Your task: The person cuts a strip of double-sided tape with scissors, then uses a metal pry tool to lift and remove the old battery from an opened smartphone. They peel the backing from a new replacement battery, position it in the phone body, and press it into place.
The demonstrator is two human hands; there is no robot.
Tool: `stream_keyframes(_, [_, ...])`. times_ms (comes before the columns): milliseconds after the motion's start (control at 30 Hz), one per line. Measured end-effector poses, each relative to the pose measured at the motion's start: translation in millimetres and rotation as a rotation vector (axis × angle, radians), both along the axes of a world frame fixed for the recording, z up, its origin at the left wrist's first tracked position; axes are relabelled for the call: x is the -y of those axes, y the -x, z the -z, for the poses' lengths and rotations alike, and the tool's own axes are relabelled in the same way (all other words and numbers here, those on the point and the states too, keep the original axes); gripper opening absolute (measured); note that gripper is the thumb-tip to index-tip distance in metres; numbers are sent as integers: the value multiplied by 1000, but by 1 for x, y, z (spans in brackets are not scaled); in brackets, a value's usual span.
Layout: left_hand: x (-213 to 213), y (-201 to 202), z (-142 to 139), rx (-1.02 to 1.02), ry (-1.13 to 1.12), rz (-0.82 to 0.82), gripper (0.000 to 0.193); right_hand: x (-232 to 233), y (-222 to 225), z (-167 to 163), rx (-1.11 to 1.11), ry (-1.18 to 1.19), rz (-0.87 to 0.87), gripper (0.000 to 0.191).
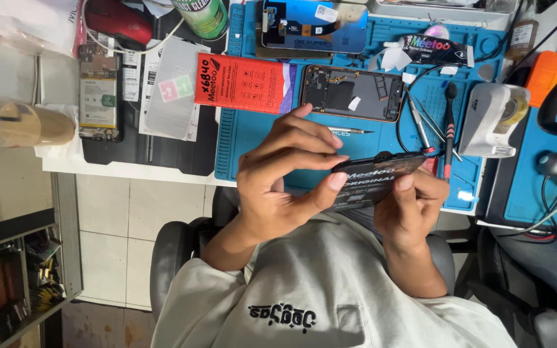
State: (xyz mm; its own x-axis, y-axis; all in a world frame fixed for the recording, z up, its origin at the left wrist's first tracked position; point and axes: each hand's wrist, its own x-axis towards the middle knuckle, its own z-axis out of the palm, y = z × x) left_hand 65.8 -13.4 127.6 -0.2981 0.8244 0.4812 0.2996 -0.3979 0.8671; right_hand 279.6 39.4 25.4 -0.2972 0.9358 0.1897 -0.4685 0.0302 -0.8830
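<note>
A flat black phone battery (375,182) with pale printing on its face was held level between both hands, pinched at its two ends, tilted slightly up toward the far end, above the near edge of the blue mat, just short of the opened phone
</note>
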Motion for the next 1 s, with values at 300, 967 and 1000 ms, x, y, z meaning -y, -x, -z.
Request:
stream_keyframes(300, [-2,-3,3,-29,60,-73,14,1,0,-2,-42,223,-66,32])
stream_keyframes(967, [-8,7,15,-30,107,-36,25,-4,10,-25,58,314,-68,31])
stream_keyframes(1000, [-8,8,14,-44,100,-27,26,-4,11,-26,73,308,-58,31])
